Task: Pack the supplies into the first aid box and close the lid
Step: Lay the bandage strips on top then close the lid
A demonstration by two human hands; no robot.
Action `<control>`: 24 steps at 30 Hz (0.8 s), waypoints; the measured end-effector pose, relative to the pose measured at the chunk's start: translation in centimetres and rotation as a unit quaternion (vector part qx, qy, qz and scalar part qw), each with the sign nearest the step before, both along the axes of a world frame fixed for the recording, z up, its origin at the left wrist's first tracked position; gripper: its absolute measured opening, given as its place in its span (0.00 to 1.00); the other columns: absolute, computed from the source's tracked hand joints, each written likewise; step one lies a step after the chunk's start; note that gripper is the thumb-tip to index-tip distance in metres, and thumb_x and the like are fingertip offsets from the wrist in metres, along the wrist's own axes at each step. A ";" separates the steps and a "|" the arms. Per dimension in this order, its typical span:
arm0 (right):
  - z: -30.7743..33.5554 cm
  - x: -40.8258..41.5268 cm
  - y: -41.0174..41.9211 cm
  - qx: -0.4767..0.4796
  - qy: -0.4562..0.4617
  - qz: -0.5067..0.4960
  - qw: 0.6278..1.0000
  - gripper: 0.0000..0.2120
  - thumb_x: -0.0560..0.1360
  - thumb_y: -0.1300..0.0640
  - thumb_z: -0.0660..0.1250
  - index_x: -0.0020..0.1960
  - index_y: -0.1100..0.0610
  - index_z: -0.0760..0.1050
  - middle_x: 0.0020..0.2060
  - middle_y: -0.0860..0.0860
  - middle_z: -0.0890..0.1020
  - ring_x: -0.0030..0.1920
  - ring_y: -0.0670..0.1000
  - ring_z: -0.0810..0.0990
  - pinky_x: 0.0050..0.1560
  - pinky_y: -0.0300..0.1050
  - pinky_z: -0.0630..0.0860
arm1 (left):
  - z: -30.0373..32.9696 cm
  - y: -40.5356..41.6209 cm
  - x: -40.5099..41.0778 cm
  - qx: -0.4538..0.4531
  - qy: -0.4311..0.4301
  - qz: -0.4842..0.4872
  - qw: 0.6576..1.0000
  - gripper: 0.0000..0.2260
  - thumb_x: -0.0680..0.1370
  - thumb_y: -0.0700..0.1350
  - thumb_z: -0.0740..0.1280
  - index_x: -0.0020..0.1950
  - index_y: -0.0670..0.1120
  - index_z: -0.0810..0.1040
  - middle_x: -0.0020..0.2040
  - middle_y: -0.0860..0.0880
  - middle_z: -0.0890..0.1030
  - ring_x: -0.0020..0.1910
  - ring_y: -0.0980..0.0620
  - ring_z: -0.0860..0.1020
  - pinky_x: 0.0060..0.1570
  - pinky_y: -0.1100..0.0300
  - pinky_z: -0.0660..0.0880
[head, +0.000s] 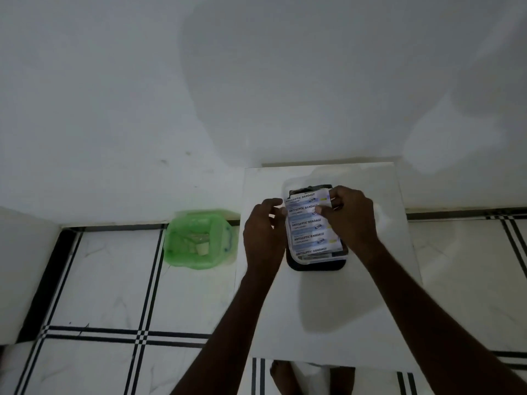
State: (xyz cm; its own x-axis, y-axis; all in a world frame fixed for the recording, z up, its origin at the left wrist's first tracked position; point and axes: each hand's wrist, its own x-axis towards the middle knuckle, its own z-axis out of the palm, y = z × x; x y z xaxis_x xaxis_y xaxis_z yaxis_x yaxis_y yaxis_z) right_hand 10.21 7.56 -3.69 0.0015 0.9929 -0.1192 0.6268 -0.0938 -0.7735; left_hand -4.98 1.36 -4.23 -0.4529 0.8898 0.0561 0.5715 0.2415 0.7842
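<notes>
A strip of white antiseptic bandage packets (310, 226) lies over the open clear plastic first aid box (322, 259), which rests on a dark lid or base (316, 266) on the white table (322, 309). My right hand (349, 216) pinches the strip's upper right part. My left hand (263, 229) touches the strip's left edge with curled fingers. Dark items beneath the strip are mostly hidden.
A green translucent bin (199, 240) with small scraps inside stands on the tiled floor left of the table, against the white wall. The table's far edge meets the wall. Bare feet (282, 374) show under the table's near edge.
</notes>
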 end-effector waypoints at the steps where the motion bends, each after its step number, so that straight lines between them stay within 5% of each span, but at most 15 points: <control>1: -0.2 -0.4 -0.2 0.014 -0.013 -0.001 1.000 0.11 0.68 0.55 0.75 0.49 0.57 0.80 0.42 0.52 0.86 0.36 0.47 0.78 0.41 0.39 0.71 | -0.1 -0.2 0.1 -0.005 0.003 -0.021 1.000 0.13 0.78 0.48 0.68 0.61 0.49 0.78 0.51 0.49 0.80 0.42 0.54 0.80 0.43 0.54 0.79; 7: -1.0 -0.7 -1.0 0.068 -0.084 0.029 0.994 0.20 0.69 0.51 0.74 0.57 0.54 0.71 0.47 0.51 0.85 0.43 0.52 0.84 0.44 0.50 0.82 | -1.0 -0.6 1.1 -0.093 0.091 -0.104 0.986 0.37 0.75 0.59 0.68 0.79 0.51 0.56 0.71 0.46 0.65 0.68 0.48 0.67 0.55 0.50 0.77; 11: -0.9 -0.5 -1.7 0.118 -0.116 -0.005 0.986 0.25 0.70 0.49 0.73 0.62 0.56 0.70 0.52 0.54 0.81 0.49 0.53 0.81 0.47 0.51 0.81 | -1.1 -0.5 1.0 -0.094 0.098 -0.118 0.984 0.36 0.76 0.59 0.63 0.80 0.48 0.55 0.72 0.44 0.66 0.67 0.46 0.69 0.54 0.49 0.76; 14: -0.8 1.3 -2.1 0.169 -0.102 -0.103 0.975 0.14 0.76 0.51 0.67 0.59 0.56 0.74 0.48 0.54 0.83 0.45 0.54 0.82 0.43 0.50 0.80 | -1.3 -0.2 0.5 -0.082 0.040 -0.063 0.994 0.27 0.78 0.54 0.65 0.75 0.45 0.67 0.63 0.45 0.77 0.54 0.48 0.80 0.52 0.51 0.78; 17: -2.8 4.4 -2.2 0.048 -0.097 -0.170 0.980 0.06 0.76 0.59 0.65 0.50 0.58 0.79 0.43 0.56 0.85 0.44 0.57 0.84 0.41 0.41 0.73 | -1.7 0.3 -0.7 -0.135 -0.054 -0.042 0.988 0.18 0.74 0.58 0.65 0.58 0.50 0.81 0.47 0.48 0.85 0.43 0.48 0.84 0.47 0.47 0.82; 20: -5.5 5.9 -2.4 -0.164 -0.128 -0.058 0.976 0.05 0.69 0.62 0.71 0.45 0.60 0.83 0.38 0.57 0.85 0.37 0.55 0.83 0.41 0.41 0.75 | -2.0 0.7 -1.3 -0.160 -0.078 -0.071 0.981 0.19 0.69 0.61 0.64 0.52 0.51 0.82 0.42 0.51 0.85 0.40 0.49 0.85 0.41 0.45 0.83; 22: -6.2 5.9 -2.3 -0.198 -0.121 -0.021 0.972 0.03 0.68 0.64 0.72 0.41 0.62 0.83 0.29 0.53 0.82 0.27 0.47 0.78 0.33 0.36 0.71 | -1.5 1.1 -1.3 -0.166 -0.057 -0.088 0.981 0.18 0.68 0.56 0.65 0.52 0.50 0.83 0.42 0.51 0.85 0.39 0.49 0.85 0.39 0.46 0.83; 24: -6.7 5.9 -2.1 -0.196 -0.138 -0.012 0.971 0.05 0.67 0.65 0.72 0.42 0.62 0.83 0.30 0.54 0.82 0.28 0.47 0.77 0.36 0.35 0.70 | -1.0 1.3 -1.4 -0.165 -0.055 -0.091 0.981 0.15 0.67 0.51 0.66 0.49 0.47 0.84 0.41 0.49 0.85 0.38 0.48 0.85 0.38 0.47 0.83</control>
State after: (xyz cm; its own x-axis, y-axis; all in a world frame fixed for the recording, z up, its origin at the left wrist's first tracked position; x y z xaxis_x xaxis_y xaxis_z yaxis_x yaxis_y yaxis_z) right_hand 16.07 5.44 -10.37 0.1097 0.8707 -0.4795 0.7991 -0.3641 -0.4785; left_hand -6.36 2.63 -5.19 -0.2725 0.9176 -0.2894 0.5444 0.3950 0.7400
